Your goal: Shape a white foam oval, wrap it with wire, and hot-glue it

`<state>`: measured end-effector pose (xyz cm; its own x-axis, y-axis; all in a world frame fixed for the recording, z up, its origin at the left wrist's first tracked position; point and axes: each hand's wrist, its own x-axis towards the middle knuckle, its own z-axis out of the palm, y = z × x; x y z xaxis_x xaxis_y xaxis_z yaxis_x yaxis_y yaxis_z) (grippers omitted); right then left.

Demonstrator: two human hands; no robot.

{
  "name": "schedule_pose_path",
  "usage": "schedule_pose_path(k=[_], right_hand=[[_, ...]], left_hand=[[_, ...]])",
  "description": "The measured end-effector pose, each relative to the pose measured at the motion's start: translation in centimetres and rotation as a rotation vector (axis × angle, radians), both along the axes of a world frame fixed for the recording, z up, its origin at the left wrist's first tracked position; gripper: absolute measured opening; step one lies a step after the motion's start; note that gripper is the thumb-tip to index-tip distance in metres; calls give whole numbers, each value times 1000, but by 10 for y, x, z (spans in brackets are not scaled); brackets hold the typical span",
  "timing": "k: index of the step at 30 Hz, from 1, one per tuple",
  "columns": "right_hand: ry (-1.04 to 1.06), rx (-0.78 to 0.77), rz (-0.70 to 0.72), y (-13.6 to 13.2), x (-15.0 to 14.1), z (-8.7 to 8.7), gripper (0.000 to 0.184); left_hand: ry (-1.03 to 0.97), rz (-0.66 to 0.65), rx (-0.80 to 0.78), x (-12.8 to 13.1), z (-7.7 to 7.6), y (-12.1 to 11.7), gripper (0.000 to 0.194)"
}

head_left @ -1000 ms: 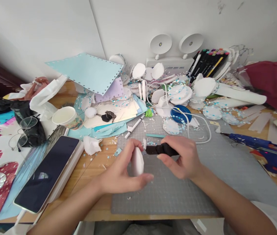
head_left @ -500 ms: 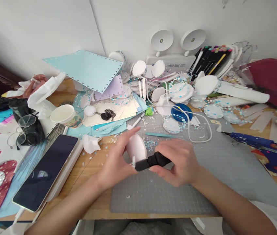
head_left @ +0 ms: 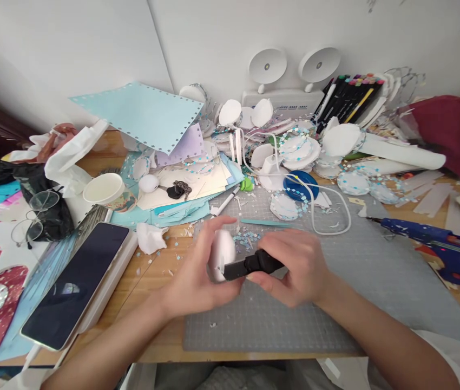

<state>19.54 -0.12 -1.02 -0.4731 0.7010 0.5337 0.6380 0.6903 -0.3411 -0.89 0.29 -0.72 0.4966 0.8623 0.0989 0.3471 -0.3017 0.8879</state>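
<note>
My left hand (head_left: 191, 279) is closed around the edge of a round white foam-like disc (head_left: 224, 245), which is blurred by motion. In my right hand (head_left: 299, 265) is a black box cutter (head_left: 235, 268), gripped by its handle with the fingers wrapped round it. The cutter's wide dark blade points left and lies against the disc's near lower edge. Both hands are above the grey cutting mat (head_left: 266, 325). Small blue star confetti (head_left: 248, 238) is scattered just beyond the disc.
A blue glue gun (head_left: 428, 238) lies at the right. At the left a phone (head_left: 78, 287) rests on a white box, near a paper cup (head_left: 104, 189). White discs with blue star garlands (head_left: 299, 149), a white cable (head_left: 333, 234) and markers (head_left: 352, 100) crowd the back.
The disc has turned and tilted in my left hand, so it looks narrower. My left thumb has shifted right beneath the blade; the right hand has hardly moved.
</note>
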Motion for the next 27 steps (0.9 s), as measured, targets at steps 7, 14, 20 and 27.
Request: schedule_pose_path(k=[7, 14, 20, 27], right_hand=[[1, -5, 22, -2, -4, -2, 41], [-18, -61, 55, -8, -9, -5, 45], [-6, -37, 51, -8, -9, -6, 46], [25, 6, 24, -6, -7, -4, 45]], left_hand=[[40, 5, -64, 1, 2, -2, 48], [9, -65, -16, 4, -7, -3, 39], [-16, -88, -22, 3, -9, -4, 39], [-75, -113, -59, 4, -8, -4, 41]])
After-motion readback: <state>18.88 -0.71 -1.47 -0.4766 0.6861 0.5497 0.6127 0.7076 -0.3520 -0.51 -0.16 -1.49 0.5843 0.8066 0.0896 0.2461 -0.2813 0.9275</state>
